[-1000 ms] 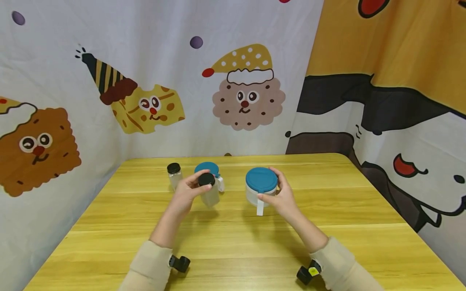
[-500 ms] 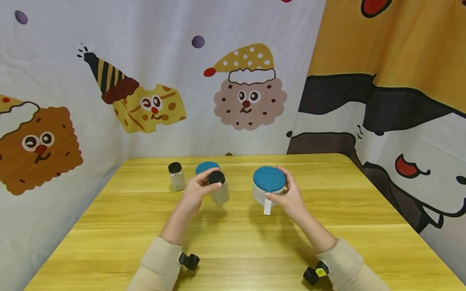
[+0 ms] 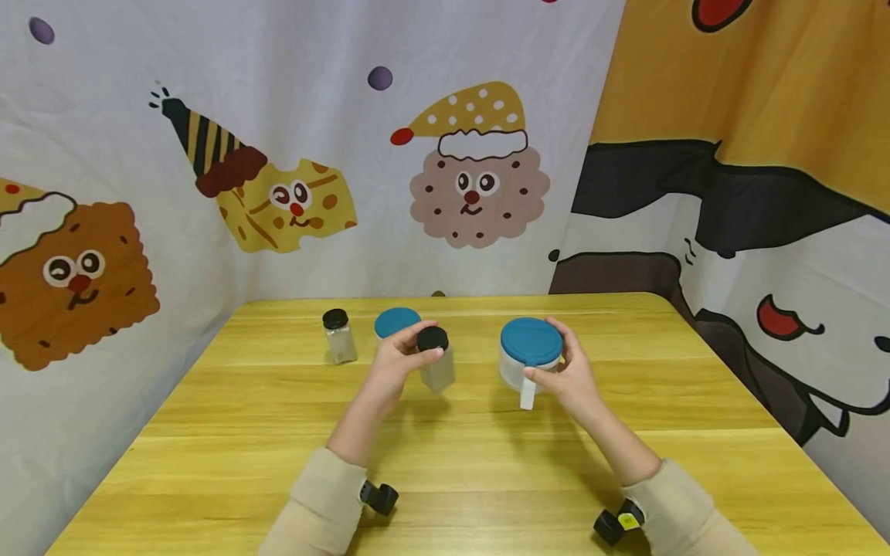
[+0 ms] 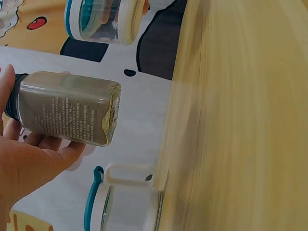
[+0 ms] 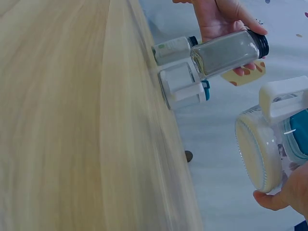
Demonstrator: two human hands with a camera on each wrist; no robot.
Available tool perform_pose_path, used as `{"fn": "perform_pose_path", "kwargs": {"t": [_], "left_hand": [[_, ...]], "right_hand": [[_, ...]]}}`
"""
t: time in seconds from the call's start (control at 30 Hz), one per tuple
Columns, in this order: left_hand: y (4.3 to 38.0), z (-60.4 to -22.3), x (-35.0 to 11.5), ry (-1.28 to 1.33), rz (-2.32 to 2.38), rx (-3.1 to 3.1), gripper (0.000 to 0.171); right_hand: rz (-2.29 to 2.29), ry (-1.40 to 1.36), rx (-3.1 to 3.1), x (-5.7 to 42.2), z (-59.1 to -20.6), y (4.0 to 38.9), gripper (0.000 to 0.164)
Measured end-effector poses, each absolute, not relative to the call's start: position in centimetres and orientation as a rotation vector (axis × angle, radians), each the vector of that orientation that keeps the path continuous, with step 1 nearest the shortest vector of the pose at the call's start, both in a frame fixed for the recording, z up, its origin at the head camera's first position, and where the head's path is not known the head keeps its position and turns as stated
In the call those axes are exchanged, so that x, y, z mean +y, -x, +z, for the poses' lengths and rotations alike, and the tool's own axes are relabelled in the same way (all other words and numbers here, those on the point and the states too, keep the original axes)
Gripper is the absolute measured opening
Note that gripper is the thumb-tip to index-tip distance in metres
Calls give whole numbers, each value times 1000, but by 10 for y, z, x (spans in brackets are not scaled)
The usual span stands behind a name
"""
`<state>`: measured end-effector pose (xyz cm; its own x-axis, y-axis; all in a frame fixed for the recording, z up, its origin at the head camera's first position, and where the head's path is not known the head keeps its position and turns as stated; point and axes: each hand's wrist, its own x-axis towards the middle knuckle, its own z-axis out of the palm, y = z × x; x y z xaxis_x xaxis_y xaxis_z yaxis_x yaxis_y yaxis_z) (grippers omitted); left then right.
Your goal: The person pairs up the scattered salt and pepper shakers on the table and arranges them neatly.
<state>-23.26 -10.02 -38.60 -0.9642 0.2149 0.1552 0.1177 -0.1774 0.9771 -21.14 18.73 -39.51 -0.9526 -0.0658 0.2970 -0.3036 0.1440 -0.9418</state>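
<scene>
My left hand (image 3: 392,367) grips a clear glass spice jar (image 3: 438,372) by its black lid and holds it above the table; white print shows on its side in the left wrist view. In my right hand (image 3: 573,382) is a round glass seasoning pot (image 3: 513,374) with a blue lid and a white handle, also raised off the table. Fingers wrap its far side and the thumb lies near the top of the handle. A second blue-lidded pot (image 3: 397,321) stands behind my left hand, which partly hides it. To its left stands another black-lidded jar (image 3: 340,343).
Everything is over a wood-grain table (image 3: 473,471). A curtain (image 3: 306,85) with cartoon prints hangs behind and beside it. Each sleeve carries a small black wrist camera, such as the left camera (image 3: 379,498).
Both hands have moved to the right, carrying the spice jar and the seasoning pot. More of the standing jar now shows. The two standing containers stay where they were on the table.
</scene>
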Motion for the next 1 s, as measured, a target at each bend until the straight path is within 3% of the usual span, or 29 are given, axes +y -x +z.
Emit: {"fn": "perform_pose_path", "kwargs": {"t": [1.0], "left_hand": [[244, -391, -60, -474, 2249, 1941, 47]], "right_hand": [[1801, -351, -2205, 235, -396, 212, 82]]}}
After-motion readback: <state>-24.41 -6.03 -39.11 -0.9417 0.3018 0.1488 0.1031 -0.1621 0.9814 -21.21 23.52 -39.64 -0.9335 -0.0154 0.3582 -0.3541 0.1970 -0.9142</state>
